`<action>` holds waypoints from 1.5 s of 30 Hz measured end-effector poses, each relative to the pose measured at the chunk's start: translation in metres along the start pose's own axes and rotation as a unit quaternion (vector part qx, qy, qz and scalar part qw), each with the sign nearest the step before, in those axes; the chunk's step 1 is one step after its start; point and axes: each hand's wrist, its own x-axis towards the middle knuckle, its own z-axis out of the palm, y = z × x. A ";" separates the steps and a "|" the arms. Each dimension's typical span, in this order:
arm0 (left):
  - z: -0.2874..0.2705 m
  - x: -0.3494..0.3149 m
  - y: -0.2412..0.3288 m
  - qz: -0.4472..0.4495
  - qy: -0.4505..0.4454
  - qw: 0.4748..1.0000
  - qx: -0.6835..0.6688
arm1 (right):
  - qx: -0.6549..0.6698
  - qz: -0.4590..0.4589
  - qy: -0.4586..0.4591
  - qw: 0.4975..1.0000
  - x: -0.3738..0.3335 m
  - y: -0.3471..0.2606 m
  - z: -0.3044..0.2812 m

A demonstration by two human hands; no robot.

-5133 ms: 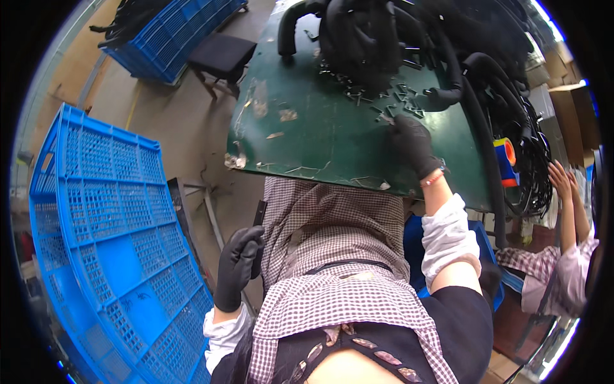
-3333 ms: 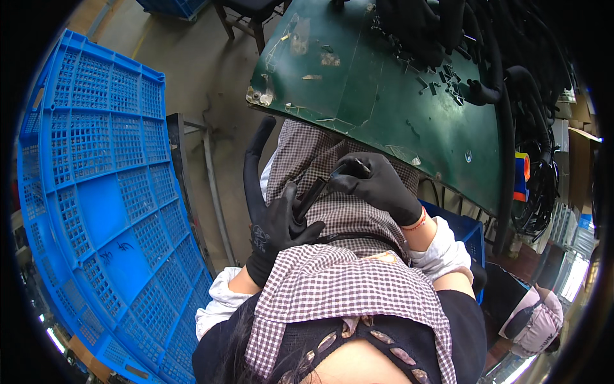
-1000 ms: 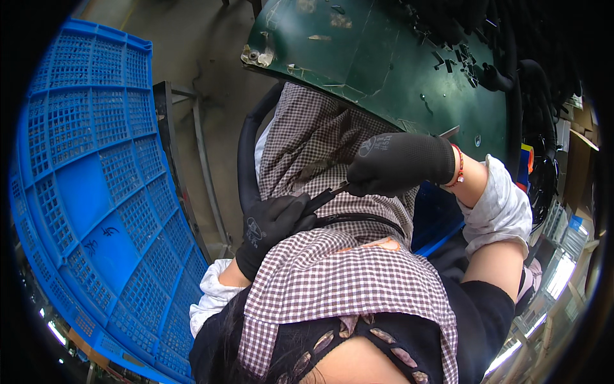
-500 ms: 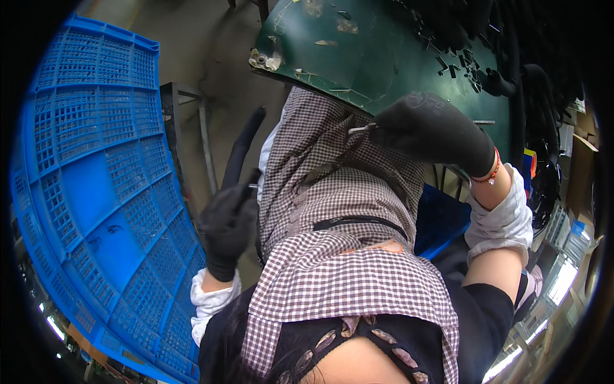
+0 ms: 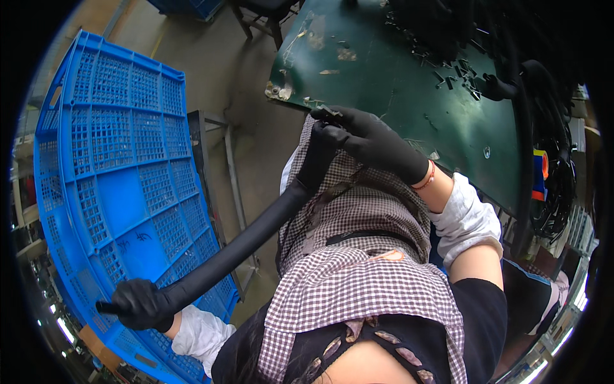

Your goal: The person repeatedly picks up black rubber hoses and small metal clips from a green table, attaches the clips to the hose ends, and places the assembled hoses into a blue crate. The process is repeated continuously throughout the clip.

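Observation:
A long black tube (image 5: pixel 240 238) runs slantwise from the lower left up to the front of my lap. My left hand (image 5: pixel 142 304), in a black glove, is closed around its lower part, and a short dark end pokes out beyond the fist. My right hand (image 5: pixel 377 142), also gloved in black, is closed on the tube's widened upper end near the table's corner. Whatever else lies between those fingers is hidden. Beneath the tube's upper end is my brown-and-white checked apron (image 5: pixel 358 281).
A green table (image 5: pixel 384 83) with worn patches stands ahead, with several small black pieces (image 5: pixel 470 80) and dark hoses on its far right. Large blue mesh crates (image 5: pixel 121 192) rise at my left, beside a metal frame (image 5: pixel 227 169). A dark stool (image 5: pixel 265 16) stands beyond.
My left hand has moved down and left with the tube. My right hand has shifted left to grip the tube's other end; the thin pale stick it held is no longer visible.

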 end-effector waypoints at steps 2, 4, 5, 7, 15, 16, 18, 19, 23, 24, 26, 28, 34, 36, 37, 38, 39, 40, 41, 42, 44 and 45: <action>-0.010 -0.009 -0.025 0.041 0.103 0.989 -0.096 | 0.049 0.070 -0.008 0.996 -0.004 -0.015 -0.014; -0.013 -0.007 -0.067 -0.012 0.107 0.989 -0.100 | 0.041 0.101 0.011 0.994 -0.012 -0.027 -0.029; -0.007 -0.008 -0.088 -0.028 0.146 0.979 -0.137 | 0.022 0.099 0.027 0.995 -0.018 -0.030 -0.039; 0.000 -0.010 -0.125 -0.061 0.202 0.965 -0.154 | 0.022 0.107 0.056 0.992 -0.030 -0.040 -0.055; -0.001 -0.008 -0.201 -0.127 0.219 0.936 0.244 | 0.064 0.156 0.012 0.986 -0.068 -0.037 -0.061; -0.002 -0.006 -0.198 -0.127 0.209 0.927 0.285 | 0.069 0.150 0.010 0.986 -0.069 -0.035 -0.054; -0.015 0.003 -0.186 -0.132 0.174 0.924 0.315 | 0.080 0.160 0.006 0.984 -0.069 -0.039 -0.045; -0.024 0.004 -0.184 -0.130 0.155 0.923 0.326 | 0.073 0.166 0.005 0.983 -0.069 -0.038 -0.040; -0.047 -0.010 -0.202 -0.148 0.206 0.915 0.314 | 0.068 0.169 0.022 0.983 -0.075 -0.027 -0.034; -0.048 -0.014 -0.208 -0.158 0.227 0.909 0.313 | 0.103 0.172 0.035 0.979 -0.078 -0.023 -0.032; -0.046 -0.025 -0.224 -0.159 0.280 0.905 0.276 | 0.169 0.180 0.057 0.967 -0.086 -0.017 -0.024; -0.046 -0.032 -0.233 -0.181 0.317 0.878 0.309 | 0.155 0.188 0.073 0.967 -0.091 -0.012 -0.020; -0.045 -0.028 -0.242 -0.171 0.322 0.871 0.329 | 0.157 0.163 0.109 0.968 -0.092 -0.014 -0.013; -0.052 -0.028 -0.248 -0.177 0.274 0.820 0.471 | 0.142 0.154 0.118 0.971 -0.085 -0.015 -0.009; -0.058 -0.027 -0.255 -0.174 0.220 0.750 0.599 | 0.131 0.161 0.114 0.972 -0.079 -0.016 -0.008; -0.050 -0.012 -0.255 -0.165 0.158 0.664 0.712 | 0.118 0.169 0.114 0.972 -0.075 -0.016 -0.006; -0.034 -0.005 -0.260 -0.159 0.165 0.661 0.714 | 0.102 0.152 0.110 0.977 -0.070 -0.016 -0.002; -0.020 0.004 -0.265 -0.120 0.132 0.681 0.710 | 0.087 0.134 0.107 0.981 -0.064 -0.017 0.003; -0.005 0.010 -0.270 -0.083 0.096 0.699 0.703 | 0.072 0.120 0.105 0.985 -0.059 -0.018 0.007; 0.030 0.017 -0.268 -0.130 0.069 0.795 0.589 | 0.054 0.120 0.092 0.987 -0.056 -0.016 0.012; 0.113 0.043 -0.247 -0.180 -0.048 0.898 0.400 | 0.018 0.117 0.062 0.991 -0.048 -0.006 0.029; 0.148 0.057 -0.234 -0.185 -0.134 0.914 0.336 | 0.029 0.071 0.080 0.994 -0.045 -0.003 0.040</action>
